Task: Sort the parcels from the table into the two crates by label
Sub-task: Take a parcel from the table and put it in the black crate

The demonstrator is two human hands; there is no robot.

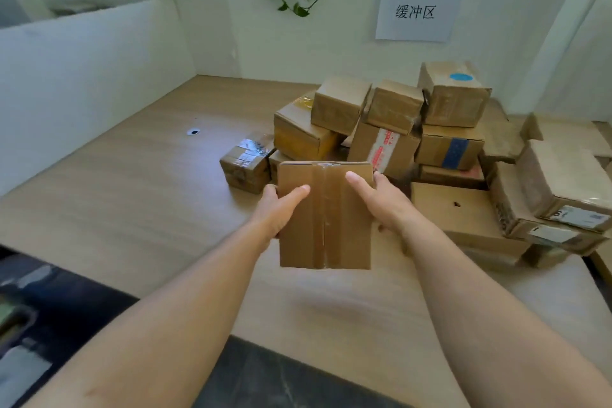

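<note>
I hold a flat brown cardboard parcel point(326, 219) above the wooden table point(132, 195), its taped seam facing up. My left hand point(278, 209) grips its left edge, thumb lying across the top face. My right hand point(381, 200) grips the right edge, thumb on top as well. No label shows on the upward face. Behind it a heap of several cardboard parcels point(390, 129) is stacked at the back right; one on top carries a blue round sticker point(461, 77). No crate is in view.
A small glossy-taped box point(246, 164) sits left of the heap. Larger boxes with white labels point(563, 205) lie at the right edge. White partitions wall the table at left and back. A paper sign point(419, 10) hangs on the wall.
</note>
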